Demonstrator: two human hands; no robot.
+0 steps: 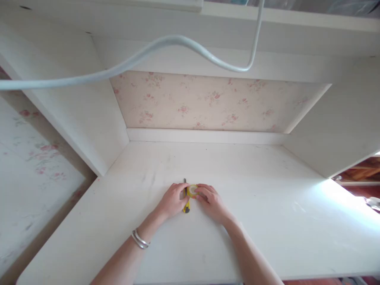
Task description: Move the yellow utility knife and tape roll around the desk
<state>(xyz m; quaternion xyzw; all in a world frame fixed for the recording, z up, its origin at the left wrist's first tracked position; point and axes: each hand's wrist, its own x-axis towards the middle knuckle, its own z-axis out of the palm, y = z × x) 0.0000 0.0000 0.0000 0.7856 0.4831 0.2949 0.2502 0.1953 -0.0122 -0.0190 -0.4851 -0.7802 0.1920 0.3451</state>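
A yellow and black utility knife (187, 208) lies lengthwise on the white desk, its dark narrow end pointing away from me. Thumb and fingers of my left hand (173, 201) close around its middle, hiding part of the handle. Against the knife's right side is a small round yellow roll of tape (192, 190) with a pale centre. My right hand (213, 204) grips this roll from the right, thumb and fingertips on it. The left fingertips also come close to the roll; whether they touch it I cannot tell.
The white desktop (267, 221) runs back to a low ledge and flowered wallpaper (213, 103). White side panels (80, 95) stand left and right, with a shelf (291, 35) overhead. A white cable (178, 39) hangs across the upper view.
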